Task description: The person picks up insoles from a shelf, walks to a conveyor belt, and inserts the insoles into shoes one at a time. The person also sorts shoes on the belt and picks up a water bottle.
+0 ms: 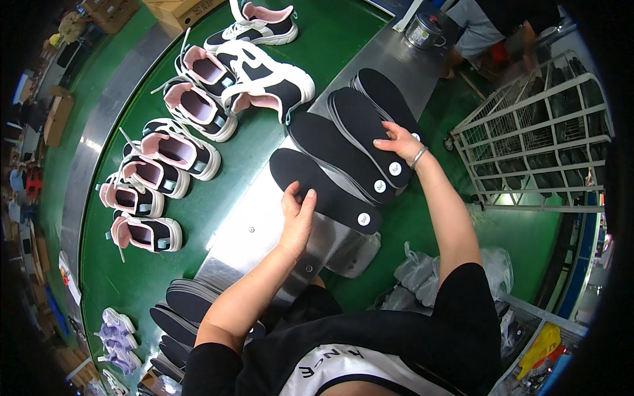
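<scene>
Several stacks of black insoles lie side by side at the metal ledge, each with a round white label near one end. My left hand (297,218) is palm down at the edge of the nearest insole (327,198), its thumb and forefinger apart and its other fingers mostly hidden. Farther right, my right hand (401,144) rests over the stack of insoles (362,122) and beside the farthest stack (386,96). Its thumb and fingers are spread. Between the hands sits another insole stack (333,155). Neither hand visibly grips anything.
Black, white and pink sneakers (175,150) line the green table (224,175). Small lilac shoes (119,340) stand lower left, near more insole stacks (188,300). A wire cart (528,132) is at right, plastic bags (419,270) below. Another person (472,30) is beyond a metal pot (424,31).
</scene>
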Available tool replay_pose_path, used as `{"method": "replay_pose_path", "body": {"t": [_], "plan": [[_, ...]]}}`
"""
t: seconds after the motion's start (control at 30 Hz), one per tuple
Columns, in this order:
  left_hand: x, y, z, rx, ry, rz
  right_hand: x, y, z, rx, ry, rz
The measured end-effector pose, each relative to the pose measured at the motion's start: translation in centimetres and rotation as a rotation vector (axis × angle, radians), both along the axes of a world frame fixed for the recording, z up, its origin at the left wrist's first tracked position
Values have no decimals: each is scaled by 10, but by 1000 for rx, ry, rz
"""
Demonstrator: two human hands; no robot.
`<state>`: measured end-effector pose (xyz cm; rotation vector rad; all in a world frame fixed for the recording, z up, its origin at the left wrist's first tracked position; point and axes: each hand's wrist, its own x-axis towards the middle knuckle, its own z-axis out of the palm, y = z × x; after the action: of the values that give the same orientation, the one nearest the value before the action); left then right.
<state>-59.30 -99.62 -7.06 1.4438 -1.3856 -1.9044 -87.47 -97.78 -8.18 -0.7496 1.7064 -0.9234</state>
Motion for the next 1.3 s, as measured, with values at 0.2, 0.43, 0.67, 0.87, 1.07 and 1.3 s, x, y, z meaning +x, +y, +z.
{"method": "replay_pose_path", "body": {"t": [0.2, 0.43, 0.67, 0.87, 1.07, 1.3], "plan": [[15, 5, -42, -220, -121, -88, -25, -19, -1, -26, -155, -45], [-6, -17, -3, -1058, -474, -375, -28, -25, 6, 106, 112, 82], [-46, -35, -44, -1054, -626, -788, -24, -35, 5, 119, 897, 471], [-45, -38, -49, -1074, -509, -795, -69, -60, 5, -127, 1417, 114], [-10, -40, -17, -928, -403, -778, -107, -57, -39, -307, 976, 330], [224, 13, 72, -918, -1098, 93, -57, -76, 16, -338, 1221, 243]]}}
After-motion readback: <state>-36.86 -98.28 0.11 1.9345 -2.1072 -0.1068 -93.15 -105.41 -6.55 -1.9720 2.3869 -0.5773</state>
